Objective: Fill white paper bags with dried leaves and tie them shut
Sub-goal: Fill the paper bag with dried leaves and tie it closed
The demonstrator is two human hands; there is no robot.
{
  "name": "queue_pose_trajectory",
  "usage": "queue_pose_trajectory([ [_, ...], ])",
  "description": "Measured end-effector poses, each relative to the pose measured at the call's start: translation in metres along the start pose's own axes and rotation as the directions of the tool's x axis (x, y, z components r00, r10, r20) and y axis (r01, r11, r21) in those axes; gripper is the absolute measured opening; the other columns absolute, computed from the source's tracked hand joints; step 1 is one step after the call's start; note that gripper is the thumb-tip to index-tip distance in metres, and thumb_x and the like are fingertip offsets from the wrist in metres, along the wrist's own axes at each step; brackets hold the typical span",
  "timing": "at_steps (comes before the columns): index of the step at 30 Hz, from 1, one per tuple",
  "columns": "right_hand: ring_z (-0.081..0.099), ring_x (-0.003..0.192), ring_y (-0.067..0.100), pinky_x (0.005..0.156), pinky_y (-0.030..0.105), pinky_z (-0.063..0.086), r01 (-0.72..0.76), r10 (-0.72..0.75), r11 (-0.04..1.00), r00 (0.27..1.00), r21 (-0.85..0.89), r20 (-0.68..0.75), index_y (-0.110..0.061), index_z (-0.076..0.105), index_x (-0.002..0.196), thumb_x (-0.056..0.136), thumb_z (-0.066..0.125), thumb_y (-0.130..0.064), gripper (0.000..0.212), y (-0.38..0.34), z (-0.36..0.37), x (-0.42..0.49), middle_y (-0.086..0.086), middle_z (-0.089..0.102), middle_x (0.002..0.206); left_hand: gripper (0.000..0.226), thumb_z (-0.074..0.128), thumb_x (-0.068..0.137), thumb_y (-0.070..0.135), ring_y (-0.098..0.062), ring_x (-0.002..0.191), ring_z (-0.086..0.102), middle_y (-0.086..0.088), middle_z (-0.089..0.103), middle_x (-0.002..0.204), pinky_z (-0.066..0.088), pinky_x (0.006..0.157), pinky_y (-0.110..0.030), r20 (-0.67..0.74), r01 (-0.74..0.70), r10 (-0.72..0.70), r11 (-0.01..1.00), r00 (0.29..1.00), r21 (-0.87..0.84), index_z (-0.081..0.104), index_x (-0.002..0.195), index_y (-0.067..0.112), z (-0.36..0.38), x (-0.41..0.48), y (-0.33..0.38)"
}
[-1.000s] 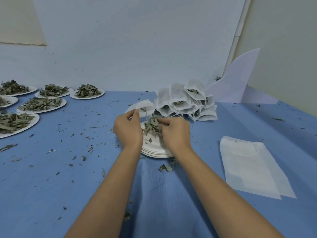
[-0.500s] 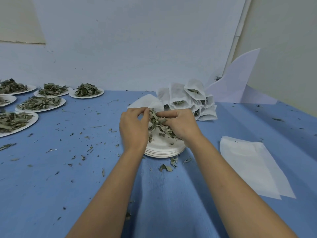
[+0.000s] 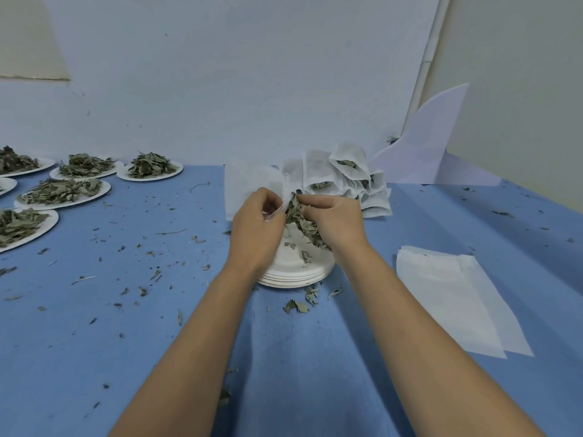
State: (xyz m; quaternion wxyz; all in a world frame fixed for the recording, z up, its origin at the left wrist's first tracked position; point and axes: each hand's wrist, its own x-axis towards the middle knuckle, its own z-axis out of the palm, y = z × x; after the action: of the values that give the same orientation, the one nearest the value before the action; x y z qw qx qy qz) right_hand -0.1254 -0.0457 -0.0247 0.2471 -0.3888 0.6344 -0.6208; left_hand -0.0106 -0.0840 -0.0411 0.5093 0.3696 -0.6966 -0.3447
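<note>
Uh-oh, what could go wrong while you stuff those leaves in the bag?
1. The leaves in the right hand could miss the bag and spill; bits already litter the cloth near the plates.
2. The left hand seems to pinch only the bag's thin edge, so a hard push might tear it or pull it from the grip.
3. The filled bags sit close behind the hands; a bump might topple them.

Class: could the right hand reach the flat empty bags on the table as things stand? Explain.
Probably yes: nothing lies between the right hand and the flat empty bags, though it would first have to release the dried leaves it grips.
</note>
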Motion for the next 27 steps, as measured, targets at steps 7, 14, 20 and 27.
queue_pose_trajectory([
  [7,0.064,0.075,0.007,0.051,0.007,0.044,0.133,-0.138,0.988,0.988,-0.076,-0.074,-0.016,0.061,0.097,0.083,0.063,-0.003,0.019,-0.003,0.008,-0.004,-0.002,0.068,0.093,0.019,0.067,0.087,0.03,-0.007,0.074,0.052,0.004,0.055,0.087,0.043,0.066,-0.012,0.094,0.037,-0.025,0.992,0.995,-0.125,0.05,0.087,0.022,0.0,0.005,0.003],
  [14,0.056,0.089,0.005,0.071,0.004,0.039,0.282,-0.305,0.924,0.951,-0.257,-0.054,-0.02,0.067,0.09,0.08,0.068,-0.01,0.015,-0.002,0.019,-0.013,-0.003,0.064,0.098,0.022,0.071,0.083,0.029,-0.006,0.083,0.06,0.005,0.062,0.09,0.048,0.07,-0.015,-0.007,0.107,-0.11,0.979,0.994,-0.175,0.051,0.077,0.028,-0.001,0.011,-0.004],
  [20,0.056,0.078,-0.013,0.065,0.006,0.042,0.184,-0.181,0.983,0.978,-0.019,0.107,-0.025,0.053,0.123,0.079,0.062,-0.01,0.047,-0.006,0.017,-0.017,-0.018,0.062,0.09,0.041,0.079,0.075,0.03,-0.006,0.056,0.041,0.011,0.041,0.062,0.039,0.057,-0.02,-0.082,0.146,-0.163,0.972,0.983,-0.185,0.04,0.067,0.021,-0.004,0.013,-0.008],
  [27,0.057,0.098,0.004,0.086,0.025,0.044,0.061,-0.061,0.998,0.989,0.0,0.138,-0.018,0.064,0.113,0.088,0.049,-0.017,0.029,-0.007,0.008,-0.01,-0.008,0.064,0.101,0.039,0.083,0.07,0.026,-0.005,0.057,0.052,0.014,0.05,0.059,0.051,0.061,-0.032,-0.076,0.171,-0.184,0.974,0.98,-0.149,0.045,0.069,0.019,-0.008,0.011,-0.006],
])
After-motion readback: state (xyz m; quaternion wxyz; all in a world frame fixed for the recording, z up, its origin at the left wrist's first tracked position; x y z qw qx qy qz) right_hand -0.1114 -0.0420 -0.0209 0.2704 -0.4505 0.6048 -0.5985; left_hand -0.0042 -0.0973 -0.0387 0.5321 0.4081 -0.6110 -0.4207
